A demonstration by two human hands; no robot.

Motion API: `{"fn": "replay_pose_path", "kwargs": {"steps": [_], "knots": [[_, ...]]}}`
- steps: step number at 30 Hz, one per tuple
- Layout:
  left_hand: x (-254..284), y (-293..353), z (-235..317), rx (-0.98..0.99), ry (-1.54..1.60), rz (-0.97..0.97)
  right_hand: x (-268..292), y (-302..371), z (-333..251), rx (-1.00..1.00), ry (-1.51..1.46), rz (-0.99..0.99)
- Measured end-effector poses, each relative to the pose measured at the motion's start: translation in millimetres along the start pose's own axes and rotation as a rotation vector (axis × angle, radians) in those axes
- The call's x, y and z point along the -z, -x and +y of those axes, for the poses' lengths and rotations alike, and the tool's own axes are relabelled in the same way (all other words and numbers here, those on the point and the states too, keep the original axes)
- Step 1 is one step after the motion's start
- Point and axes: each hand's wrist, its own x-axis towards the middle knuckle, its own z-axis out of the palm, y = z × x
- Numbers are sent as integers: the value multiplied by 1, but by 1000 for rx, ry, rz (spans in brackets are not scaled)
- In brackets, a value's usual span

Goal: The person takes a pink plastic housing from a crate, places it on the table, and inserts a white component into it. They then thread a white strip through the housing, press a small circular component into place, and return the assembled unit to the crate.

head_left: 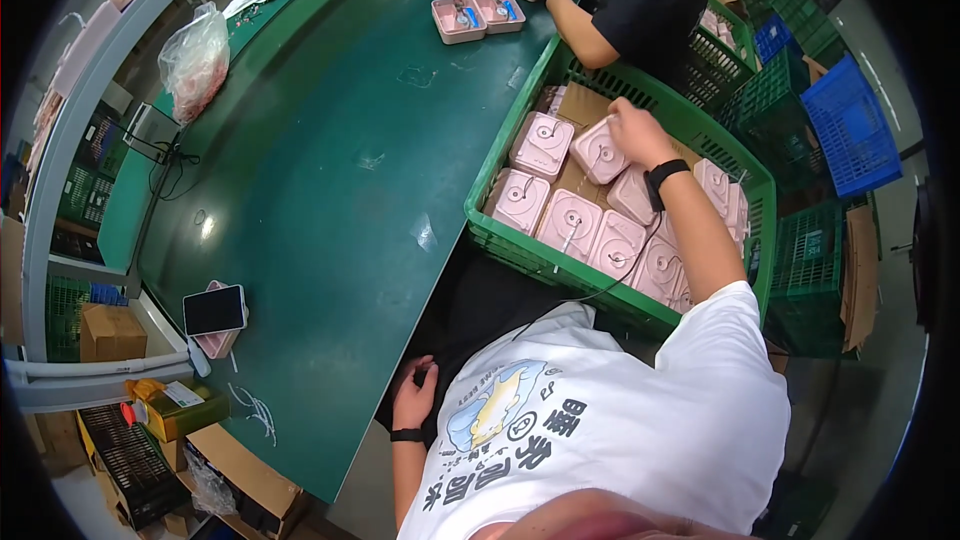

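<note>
My right hand reaches into a green plastic crate and grips the edge of a pink square plastic case. That case sits tilted, with a round part and a thin wire on its face. More pink cases, such as this one and another beside it, lie around it over brown cardboard. My fingertips are partly hidden behind the case's far edge. My left hand rests low by the table edge over dark cloth, loosely curled with the thumb apart, and nothing shows in it.
A long green table runs along my left, bearing a phone on a pink piece and two open pink cases. Across from me a person in black works. Stacked crates, including a blue one, stand at right.
</note>
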Motion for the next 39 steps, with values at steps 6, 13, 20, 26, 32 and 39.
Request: {"fn": "replay_pose_path", "kwargs": {"steps": [6, 13, 20, 26, 32, 39], "knots": [[3, -10, -8, -41, -111, -26, 38, -34, 17, -462, -123, -169], [3, -11, -8, -22, -47, -17, 33, 6, 1, -287, -103, -148], [6, -15, -9, 55, 40, -7, 40, 10, -4, 199, 74, -189], [6, -15, -24, 65, 131, -9, 6, 38, -39, 264, -95, -420], [2, -14, -18, 94, 229, 39, -20, 64, -92, 273, 27, -34], [0, -21, -31, 64, 146, 8, -28, 33, -89, 291, 158, -130]]}}
